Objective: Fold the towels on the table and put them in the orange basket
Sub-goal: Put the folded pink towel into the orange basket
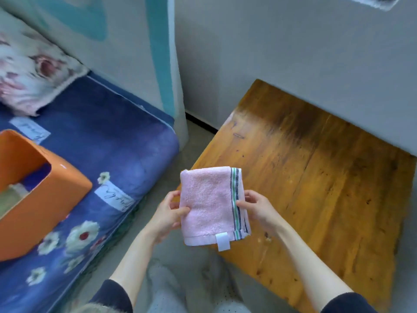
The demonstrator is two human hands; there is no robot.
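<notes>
Holding a folded pink towel (208,204) up between both hands, the person looks to be at the carrying step — the folding seems finished, judging by the neat rectangle with its striped border and white loop tag hanging at the near edge. The left hand (168,216) pinches the towel's left edge, thumb on top; the right hand (257,207) grips the striped right edge. The towel is off the wooden desk (316,188), hanging over its near-left corner. The orange basket (56,195) stands well to the left on the blue flowered bed (117,141), with something pale already inside. Next, I judge, comes a swing leftward across the gap — keeping the fold flat so it does not open — then lowering it through the basket's open top.
</notes>
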